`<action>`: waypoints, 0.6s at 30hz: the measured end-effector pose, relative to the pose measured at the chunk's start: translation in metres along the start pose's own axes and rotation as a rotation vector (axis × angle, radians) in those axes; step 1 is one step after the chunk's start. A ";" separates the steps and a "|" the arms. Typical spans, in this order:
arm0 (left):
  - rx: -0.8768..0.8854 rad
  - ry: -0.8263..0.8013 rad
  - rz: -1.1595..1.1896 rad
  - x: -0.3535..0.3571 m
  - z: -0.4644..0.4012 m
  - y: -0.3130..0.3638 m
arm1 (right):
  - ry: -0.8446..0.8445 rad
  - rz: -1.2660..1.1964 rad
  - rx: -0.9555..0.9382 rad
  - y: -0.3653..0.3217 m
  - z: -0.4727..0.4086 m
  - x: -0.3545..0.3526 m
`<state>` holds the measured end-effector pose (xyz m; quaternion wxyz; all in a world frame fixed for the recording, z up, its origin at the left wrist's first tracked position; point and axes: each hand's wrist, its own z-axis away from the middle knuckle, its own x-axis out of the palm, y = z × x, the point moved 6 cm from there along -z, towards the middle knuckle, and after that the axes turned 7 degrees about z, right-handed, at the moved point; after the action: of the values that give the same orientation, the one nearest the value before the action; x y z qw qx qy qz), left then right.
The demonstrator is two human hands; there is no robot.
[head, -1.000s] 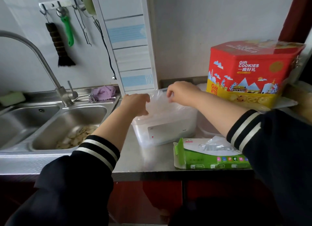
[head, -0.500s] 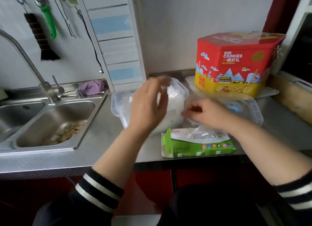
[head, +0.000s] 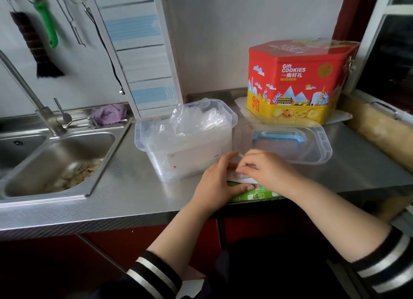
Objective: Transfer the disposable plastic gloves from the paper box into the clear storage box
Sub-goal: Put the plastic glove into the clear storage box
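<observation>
1. Nearest the person, at the front edge of the steel counter (head: 125, 200), lies the flat green-and-white paper box (head: 252, 194), its long axis running left to right along that edge. Both hands cover most of it, so what gloves are left inside cannot be told.
2. The left hand (head: 218, 187) rests on the box's left end, fingers fairly straight and thumb laid along the green front face, seemingly steadying it.
3. The right hand (head: 266, 171) sits just beside it over the white top, fingertips curled together as if pinching at the opening. Whether they grip a glove cannot be told. The two hands nearly touch.
4. The coming move turns on this: the box is directly under both hands and the right one is over the opening, so I judge it does the pulling.
5. Just behind the hands and slightly left stands the clear rectangular plastic storage box (head: 190, 155), open, touching or nearly touching the left fingertips. A crumpled heap of thin transparent disposable gloves (head: 196, 120) fills it and rises above the rim.
6. To its right lies the clear plastic lid (head: 312, 151), holding a blue part.
7. Farthest back stands a red-and-yellow cookie tin (head: 295, 79); far left, a steel sink (head: 60, 162) holds pale scraps.
</observation>
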<state>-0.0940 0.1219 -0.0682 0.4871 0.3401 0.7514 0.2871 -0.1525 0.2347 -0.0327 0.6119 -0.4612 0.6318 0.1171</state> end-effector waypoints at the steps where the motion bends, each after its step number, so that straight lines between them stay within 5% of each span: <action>1: -0.003 0.004 0.000 0.000 0.000 -0.001 | 0.028 0.026 -0.006 -0.001 0.000 -0.002; 5: -0.014 -0.006 -0.033 0.002 0.000 -0.003 | 0.167 -0.017 0.040 -0.001 -0.001 -0.014; 18: -0.041 -0.005 -0.072 0.000 0.001 -0.003 | 0.644 -0.889 0.249 0.012 0.005 -0.079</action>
<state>-0.0940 0.1205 -0.0705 0.5057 0.3037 0.7560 0.2837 -0.1714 0.2796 0.0304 0.4285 -0.6199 0.5404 -0.3742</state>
